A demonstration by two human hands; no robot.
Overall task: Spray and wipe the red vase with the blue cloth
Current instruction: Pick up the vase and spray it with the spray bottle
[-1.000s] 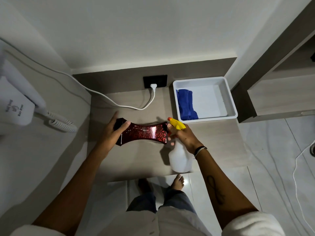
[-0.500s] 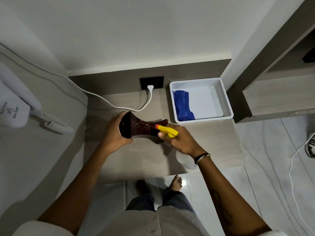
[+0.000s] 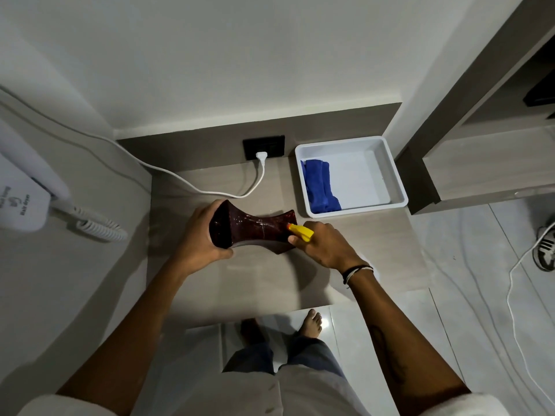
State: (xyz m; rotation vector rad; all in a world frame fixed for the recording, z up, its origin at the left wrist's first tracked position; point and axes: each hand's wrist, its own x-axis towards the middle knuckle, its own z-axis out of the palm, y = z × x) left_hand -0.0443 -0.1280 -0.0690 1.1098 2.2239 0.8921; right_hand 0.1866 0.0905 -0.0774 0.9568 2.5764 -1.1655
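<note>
I see a dim, greyish scene with soft shadows under both arms on the counter (image 3: 255, 280). Glare glints off the floor tiles (image 3: 324, 322) at lower centre. Wide-angle bending curves the frame edges.

I count one red vase (image 3: 255, 228), one spray bottle with a yellow nozzle (image 3: 301, 231), and one blue cloth (image 3: 319, 187) in one white tray (image 3: 393, 172). Two hands are mine — my left hand (image 3: 201, 238) and my right hand (image 3: 326, 247) — and two bare feet (image 3: 312, 322) show below. On the worktop (image 3: 264, 280) side there is one wall socket (image 3: 264, 147) with one white plug (image 3: 261, 155), one hair dryer (image 3: 22, 202), and one shoe (image 3: 545, 250) on the floor.
</note>
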